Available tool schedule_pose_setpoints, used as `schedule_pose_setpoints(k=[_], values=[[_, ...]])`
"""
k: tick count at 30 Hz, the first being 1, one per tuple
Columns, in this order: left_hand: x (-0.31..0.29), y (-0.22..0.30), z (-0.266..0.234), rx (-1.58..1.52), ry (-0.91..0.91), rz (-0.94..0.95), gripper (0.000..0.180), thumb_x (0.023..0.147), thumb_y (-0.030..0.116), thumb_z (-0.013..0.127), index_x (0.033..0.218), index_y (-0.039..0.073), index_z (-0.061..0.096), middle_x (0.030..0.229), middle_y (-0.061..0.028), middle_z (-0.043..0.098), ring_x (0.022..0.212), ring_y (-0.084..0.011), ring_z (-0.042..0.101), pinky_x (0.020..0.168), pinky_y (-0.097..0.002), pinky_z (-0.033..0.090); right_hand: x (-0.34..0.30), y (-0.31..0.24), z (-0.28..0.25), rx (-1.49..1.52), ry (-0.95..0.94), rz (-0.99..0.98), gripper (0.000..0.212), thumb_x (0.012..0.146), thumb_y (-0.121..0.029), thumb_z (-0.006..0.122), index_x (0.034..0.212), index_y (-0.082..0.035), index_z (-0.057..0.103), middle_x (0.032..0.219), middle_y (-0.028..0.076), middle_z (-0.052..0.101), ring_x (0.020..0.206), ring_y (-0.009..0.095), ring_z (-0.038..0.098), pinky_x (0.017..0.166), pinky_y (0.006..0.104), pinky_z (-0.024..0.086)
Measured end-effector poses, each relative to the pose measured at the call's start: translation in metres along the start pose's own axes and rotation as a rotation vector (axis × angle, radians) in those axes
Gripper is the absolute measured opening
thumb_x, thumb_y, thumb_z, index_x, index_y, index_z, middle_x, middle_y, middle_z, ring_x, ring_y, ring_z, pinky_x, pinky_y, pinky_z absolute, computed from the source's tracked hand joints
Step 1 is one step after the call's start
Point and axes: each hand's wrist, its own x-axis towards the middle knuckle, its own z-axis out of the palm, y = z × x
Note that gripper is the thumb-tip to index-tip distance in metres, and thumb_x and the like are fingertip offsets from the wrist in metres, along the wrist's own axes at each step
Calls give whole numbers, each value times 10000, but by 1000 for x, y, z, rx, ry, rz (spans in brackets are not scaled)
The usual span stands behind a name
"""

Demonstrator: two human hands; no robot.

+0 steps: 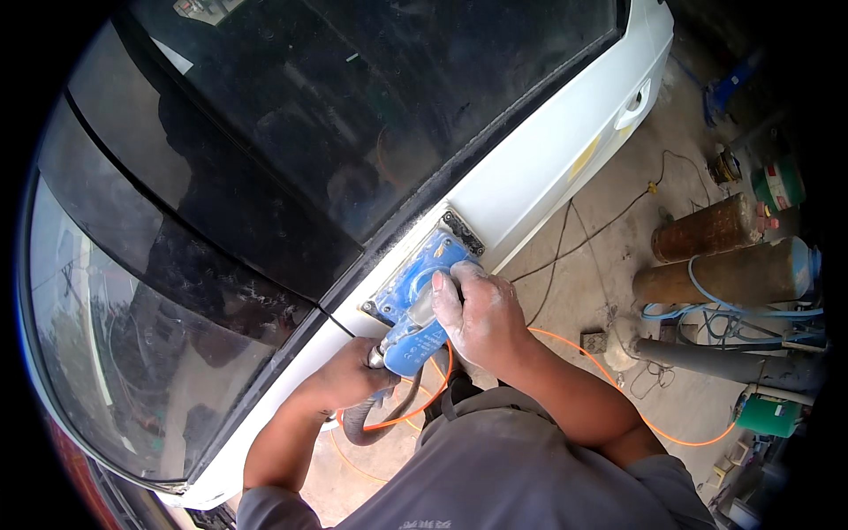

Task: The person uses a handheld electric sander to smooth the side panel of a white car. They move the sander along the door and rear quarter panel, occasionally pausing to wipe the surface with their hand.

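Note:
A blue air sander (413,352) with a rectangular pad lies against the side of a white car (508,190), just below the window line. My right hand (481,314), dusted with white powder, is closed over the top of the sander's body. At its rear end my left hand (353,378) is wrapped round the handle by a metal fitting. From there a thick dark hose (355,426) curves down beside my left forearm. The pad's underside is hidden against the panel.
An orange air hose (676,440) loops behind my hands and runs right across the concrete floor. Rusty gas cylinders (707,228) lie at the right, near blue hoses (698,314) and a green container (767,415). A dark cable (609,221) crosses the floor beside the car.

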Motion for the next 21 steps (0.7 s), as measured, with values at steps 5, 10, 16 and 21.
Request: schedule_pose_setpoints(k=[5, 10, 16, 21], values=[[-3, 3, 11, 167, 97, 17, 264, 872, 93, 721, 1101, -39, 715, 877, -92, 734, 853, -172, 683, 818, -352, 539, -11, 0, -1, -3, 19, 18, 337, 1038, -254, 647, 828, -9, 551, 666, 269, 629, 667, 510, 648, 603, 572, 522], [-2, 1, -1, 33, 44, 26, 246, 883, 92, 722, 1096, -33, 716, 922, -71, 735, 832, -155, 675, 807, -343, 540, 10, -7, -1, -39, 16, 3, 366, 1027, -295, 666, 823, -10, 562, 685, 282, 642, 670, 513, 650, 606, 585, 522], [2, -6, 20, 106, 105, 21, 286, 837, 49, 743, 1108, -37, 705, 900, -84, 735, 825, -177, 696, 808, -348, 554, -16, 7, 2, -20, -10, 75, 387, 1031, -308, 655, 810, -2, 566, 677, 292, 635, 673, 508, 660, 617, 579, 537], [8, -5, 2, -49, 57, 53, 289, 823, 4, 740, 1101, -61, 696, 873, -95, 725, 785, -181, 707, 742, -347, 568, 6, 0, -4, -3, 16, 52, 405, 1041, -335, 625, 820, 1, 576, 670, 285, 636, 676, 512, 660, 639, 589, 541]])
